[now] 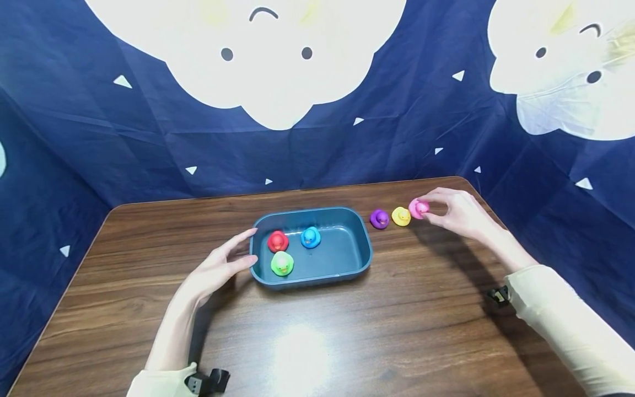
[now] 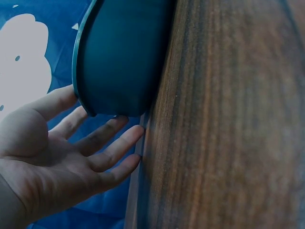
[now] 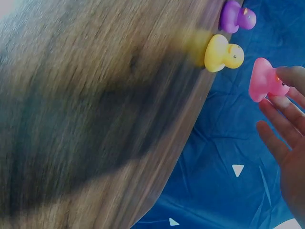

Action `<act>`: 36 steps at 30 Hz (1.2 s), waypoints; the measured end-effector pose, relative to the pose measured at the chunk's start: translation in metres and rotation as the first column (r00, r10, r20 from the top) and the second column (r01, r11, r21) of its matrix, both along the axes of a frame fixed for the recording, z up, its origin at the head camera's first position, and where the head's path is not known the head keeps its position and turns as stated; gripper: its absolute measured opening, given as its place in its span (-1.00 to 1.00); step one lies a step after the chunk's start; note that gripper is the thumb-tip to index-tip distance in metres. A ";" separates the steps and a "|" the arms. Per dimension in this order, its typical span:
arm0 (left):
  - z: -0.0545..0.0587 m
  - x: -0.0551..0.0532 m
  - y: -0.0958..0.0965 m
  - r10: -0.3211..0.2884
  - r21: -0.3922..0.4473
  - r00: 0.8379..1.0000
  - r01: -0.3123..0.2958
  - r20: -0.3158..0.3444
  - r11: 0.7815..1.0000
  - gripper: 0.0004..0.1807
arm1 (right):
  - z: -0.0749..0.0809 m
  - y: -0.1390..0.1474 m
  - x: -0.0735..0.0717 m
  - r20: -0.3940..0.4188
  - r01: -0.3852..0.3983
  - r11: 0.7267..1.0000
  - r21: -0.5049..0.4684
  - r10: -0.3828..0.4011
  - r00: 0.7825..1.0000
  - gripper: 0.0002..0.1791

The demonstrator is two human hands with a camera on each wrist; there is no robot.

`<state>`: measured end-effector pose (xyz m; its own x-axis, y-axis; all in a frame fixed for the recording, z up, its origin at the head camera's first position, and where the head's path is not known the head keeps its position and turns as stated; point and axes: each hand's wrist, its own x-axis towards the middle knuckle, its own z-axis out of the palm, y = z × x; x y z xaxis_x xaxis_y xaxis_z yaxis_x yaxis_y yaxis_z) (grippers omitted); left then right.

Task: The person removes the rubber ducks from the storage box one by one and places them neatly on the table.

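A pink rubber duck point(image 1: 419, 209) is pinched between the thumb and fingers of my right hand point(image 1: 458, 214). In the right wrist view that duck point(image 3: 268, 81) appears raised off the table. A yellow duck point(image 1: 401, 216) and a purple duck point(image 1: 379, 219) stand to its left on the table. My left hand point(image 1: 214, 271) touches the left end of a dark blue bin point(image 1: 342, 273), fingers spread and fairly straight. Its fingertips point(image 2: 121, 120) lie against the bin's end in the left wrist view. Inside the bin sit a red duck point(image 1: 278, 241), a green duck point(image 1: 282, 263) and a blue duck point(image 1: 310, 237).
The wooden table point(image 1: 397, 331) extends around the bin, with a bright light reflection near its front. Behind it hangs a dark blue cloth point(image 1: 149, 138) with white clouds and triangles. Each wrist carries a small black device.
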<state>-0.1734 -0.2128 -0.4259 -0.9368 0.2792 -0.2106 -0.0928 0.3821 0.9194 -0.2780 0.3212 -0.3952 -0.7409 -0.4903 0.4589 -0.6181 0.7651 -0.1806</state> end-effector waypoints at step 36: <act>-0.001 -0.001 0.000 0.005 0.006 1.000 -0.005 0.001 1.000 -0.23 | -0.020 0.020 -0.015 0.119 0.004 0.999 0.033 -0.008 0.993 -0.69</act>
